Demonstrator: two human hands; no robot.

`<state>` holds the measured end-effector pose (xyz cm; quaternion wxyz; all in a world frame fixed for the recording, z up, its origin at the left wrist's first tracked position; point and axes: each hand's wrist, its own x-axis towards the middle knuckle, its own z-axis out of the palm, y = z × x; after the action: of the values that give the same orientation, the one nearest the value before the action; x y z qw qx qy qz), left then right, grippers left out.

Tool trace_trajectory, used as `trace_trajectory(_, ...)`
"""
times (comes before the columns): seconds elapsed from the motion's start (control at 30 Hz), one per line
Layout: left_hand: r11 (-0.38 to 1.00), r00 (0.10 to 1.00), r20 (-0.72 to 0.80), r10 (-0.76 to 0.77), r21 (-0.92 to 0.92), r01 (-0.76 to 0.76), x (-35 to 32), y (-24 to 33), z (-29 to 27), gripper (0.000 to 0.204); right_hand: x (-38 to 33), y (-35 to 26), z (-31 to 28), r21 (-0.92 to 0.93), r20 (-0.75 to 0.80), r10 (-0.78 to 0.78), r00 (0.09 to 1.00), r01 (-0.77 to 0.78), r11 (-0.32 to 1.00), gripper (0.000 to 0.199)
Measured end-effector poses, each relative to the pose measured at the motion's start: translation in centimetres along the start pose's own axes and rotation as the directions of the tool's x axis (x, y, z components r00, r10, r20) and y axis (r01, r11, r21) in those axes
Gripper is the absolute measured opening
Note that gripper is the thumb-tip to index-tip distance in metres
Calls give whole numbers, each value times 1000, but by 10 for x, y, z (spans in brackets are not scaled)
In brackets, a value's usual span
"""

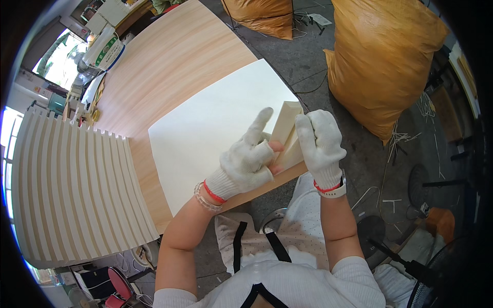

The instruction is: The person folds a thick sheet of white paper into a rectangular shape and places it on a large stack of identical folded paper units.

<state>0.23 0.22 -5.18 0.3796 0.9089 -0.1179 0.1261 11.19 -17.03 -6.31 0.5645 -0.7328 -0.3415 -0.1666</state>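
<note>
Meanwhile, at a light wood-grain worktable, a person in white knit work gloves holds a pale cream folded card piece upright-tilted between both hands at the table's near right corner. Its long axis runs from the near edge up and away, leaning slightly right. The right hand is closed over its right edge, fingers wrapped from above, while the left hand pinches its lower left side, bare fingertips showing through the glove and the index finger raised free. Both hands touch the piece, which stands on a large white sheet covering the table's near end. To the left lies a stack of ribbed white panels; beyond the table, on a grey concrete floor, stand bulging orange sacks.
</note>
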Motion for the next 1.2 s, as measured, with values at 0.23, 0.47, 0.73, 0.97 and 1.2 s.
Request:
trace_trajectory(0.23, 999, 997, -74, 28, -24, -30, 1, -1, 4, 38, -1, 4, 1, -10, -29, -23, 999, 23, 1000, 28)
trace_trajectory(0.47, 997, 998, 11, 66, 41, -66, 2, -4, 1, 42, 0, 1, 0, 8, -1, -9, 1000, 9, 1000, 27)
trace_trajectory(0.73, 997, 998, -48, -35, -64, 32, 1, 0, 4, 49, 0, 2, 0, -12, -14, -29, 999, 29, 1000, 24)
trace_trajectory(0.97, 981, 989, -16, 144, 134, -141, 3, -11, 5, 37, 0, 2, -1, 13, 1, -28, 1000, 28, 1000, 25)
trace_trajectory(1.2, 998, 999, -43, 12, -68, -15, 0, -2, 4, 41, -1, 3, 0, -20, -15, -39, 999, 39, 999, 22)
